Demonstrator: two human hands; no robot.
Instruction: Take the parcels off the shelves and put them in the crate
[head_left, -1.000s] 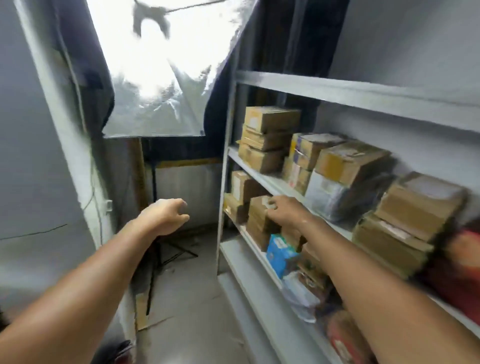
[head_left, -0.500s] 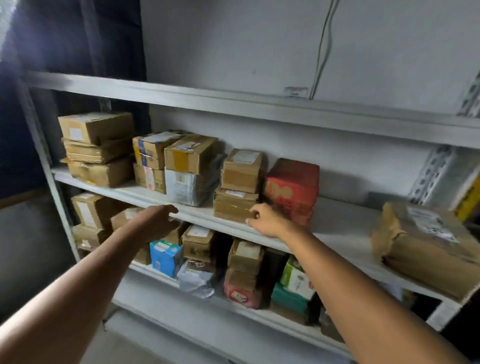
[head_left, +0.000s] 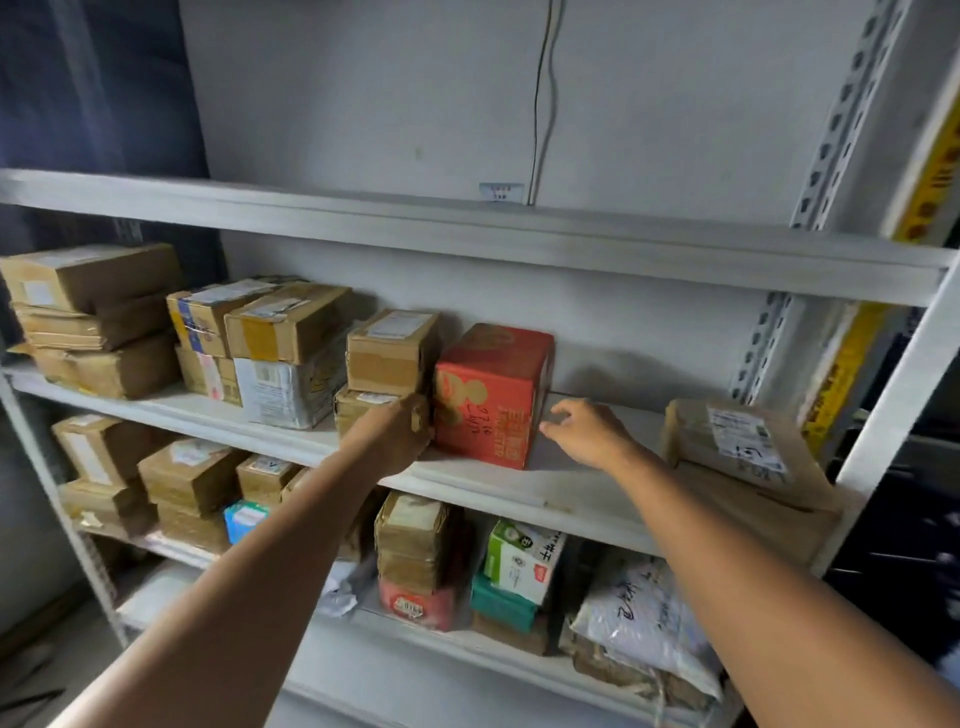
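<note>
The red box (head_left: 493, 395) is the parcel I am going for; it stands upright on the shelf board (head_left: 519, 486) beneath it, close to the back wall (head_left: 649, 338) behind it. My left hand (head_left: 395, 441) is at the red box's left face, in the narrow gap between it and the stack of two brown boxes (head_left: 389, 358) that stands hard against that side. The back of that hand faces me and hides the fingers, so I cannot tell whether they have any hold yet. My right hand (head_left: 587, 436) is just beside the red box's lower right edge, fingers loosely spread, gripping nothing and, as far as I can see, not quite touching. Well to the right of the red box lies a flat brown parcel (head_left: 737, 447). The red box looks like stiff printed cardboard with square corners, so I expect it to keep its shape under a squeeze. Its glossy faces may be a little slippery, and I cannot judge its weight from here. I would take it with a palm flat on each side, low down, slide it toward me clear of its neighbours, then get fingers under the base before carrying it to the crate, which is out of sight.
</note>
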